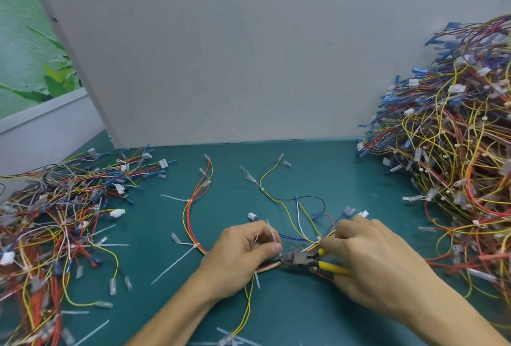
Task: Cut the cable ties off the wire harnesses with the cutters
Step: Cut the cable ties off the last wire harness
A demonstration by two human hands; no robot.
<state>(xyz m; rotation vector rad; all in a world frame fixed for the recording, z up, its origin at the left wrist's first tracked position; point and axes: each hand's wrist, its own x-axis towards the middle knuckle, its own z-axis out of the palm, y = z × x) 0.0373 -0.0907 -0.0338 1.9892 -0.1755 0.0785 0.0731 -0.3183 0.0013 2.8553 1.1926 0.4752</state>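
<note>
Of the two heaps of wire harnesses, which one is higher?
The right heap, which rises high beside the grey board; the left heap lies low and spread over the green table.

My feed is bright and evenly lit, probably from overhead; shadows are faint, straight edges bow outward, and the corners look soft
</note>
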